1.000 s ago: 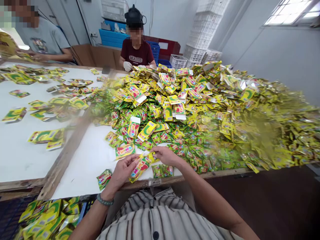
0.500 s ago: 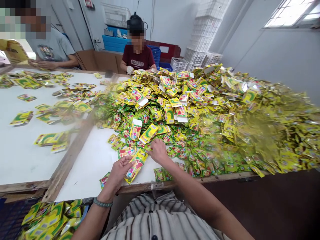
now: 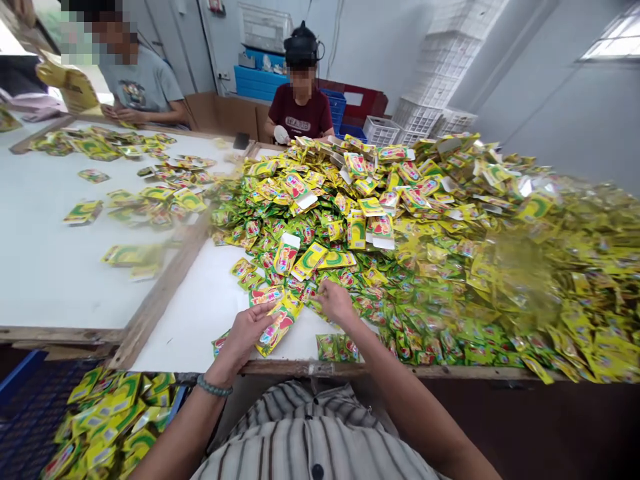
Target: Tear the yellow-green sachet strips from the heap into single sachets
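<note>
Near the table's front edge, my left hand (image 3: 250, 328) grips a yellow packet (image 3: 281, 327) with red and green printing, thumb on top. The packet lies tilted, its far end pointing up and right. To its right is my right hand (image 3: 338, 303), fingers curled and thumb pressed in, over small green sachets (image 3: 370, 307); whether it pinches one is hard to see. Just beyond both hands lie a yellow box with a white open flap (image 3: 287, 255) and another yellow box (image 3: 309, 261). A further packet (image 3: 265, 295) lies partly behind the held one.
A large heap of yellow and green packets (image 3: 450, 220) covers the right side. A wooden strip (image 3: 165, 287) divides the white table (image 3: 200, 320). Below left, a blue crate (image 3: 30, 400) holds packets. Two people (image 3: 300, 110) sit across the table; white crates (image 3: 425, 113) are stacked behind.
The view has swung left, so the scene sits further right. My right hand is a little farther from the yellow packet's far end. My left hand keeps its hold.
</note>
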`<action>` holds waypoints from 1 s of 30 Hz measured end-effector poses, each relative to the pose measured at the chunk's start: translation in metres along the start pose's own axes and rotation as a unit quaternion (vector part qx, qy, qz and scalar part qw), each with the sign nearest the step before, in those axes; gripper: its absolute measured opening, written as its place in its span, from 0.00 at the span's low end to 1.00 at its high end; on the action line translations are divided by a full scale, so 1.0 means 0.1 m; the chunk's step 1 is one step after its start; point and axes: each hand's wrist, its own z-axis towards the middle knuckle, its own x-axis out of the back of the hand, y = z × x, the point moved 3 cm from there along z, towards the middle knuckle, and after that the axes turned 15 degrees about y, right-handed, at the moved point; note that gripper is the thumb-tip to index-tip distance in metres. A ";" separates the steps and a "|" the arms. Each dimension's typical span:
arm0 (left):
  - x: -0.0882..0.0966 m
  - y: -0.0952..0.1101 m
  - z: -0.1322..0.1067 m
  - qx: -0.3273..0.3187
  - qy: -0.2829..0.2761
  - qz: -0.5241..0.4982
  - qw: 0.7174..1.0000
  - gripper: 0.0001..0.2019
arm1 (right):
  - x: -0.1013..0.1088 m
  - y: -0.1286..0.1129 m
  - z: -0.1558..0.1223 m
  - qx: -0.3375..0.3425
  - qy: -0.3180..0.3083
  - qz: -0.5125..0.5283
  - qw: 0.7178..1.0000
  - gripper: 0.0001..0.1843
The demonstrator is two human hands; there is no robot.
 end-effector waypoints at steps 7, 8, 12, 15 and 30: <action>-0.06 -0.05 0.04 -0.031 -0.009 0.045 0.998 0.29 | 0.04 0.18 -0.09 -0.067 0.041 0.340 0.937 0.14; -0.08 -0.05 0.03 -0.033 -0.015 0.046 0.998 0.29 | 0.05 0.14 -0.09 -0.083 0.056 0.392 0.914 0.16; -0.15 -0.01 -0.03 -0.028 -0.037 0.012 0.999 0.28 | 0.03 -0.08 -0.10 -0.075 0.081 0.468 0.877 0.19; -0.17 0.02 -0.08 -0.016 -0.038 -0.016 0.999 0.29 | 0.01 -0.15 -0.16 -0.043 0.085 0.442 0.892 0.17; -0.26 0.02 -0.19 -0.036 -0.102 -0.029 0.994 0.26 | 0.33 -0.22 -0.40 0.043 0.064 0.301 0.950 0.14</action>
